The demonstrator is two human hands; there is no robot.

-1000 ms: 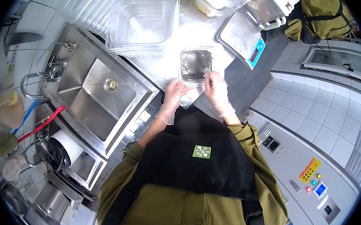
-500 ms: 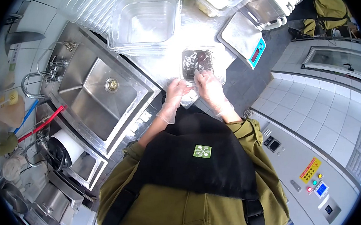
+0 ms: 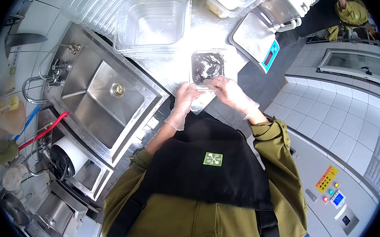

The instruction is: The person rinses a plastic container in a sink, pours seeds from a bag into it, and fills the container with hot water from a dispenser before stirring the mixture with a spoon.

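A clear square container (image 3: pixel 224 59) stands on the steel counter, holding a dark food mixture (image 3: pixel 206 67) with glossy white patches. My left hand (image 3: pixel 185 96), in a clear plastic glove, grips the container's near left corner. My right hand (image 3: pixel 223 91), gloved the same way, is closed over the near right rim, its fingertips pointing left across the near edge. What its fingers pinch is mostly hidden; a dark spoon-like utensil showed from that hand a moment earlier.
Clear tubs (image 3: pixel 152 23) are stacked at the back left of the counter (image 3: pixel 158 70). A scale (image 3: pixel 253 40) with a blue display panel stands to the right. A steel sink (image 3: pixel 108 95) lies left. Another person (image 3: pixel 352 13) is at the far top right.
My right hand has moved right and tilted, with its elbow swung outward. The dark oval end in the mixture no longer shows, and more white streaks are spread there. My left hand stays put.
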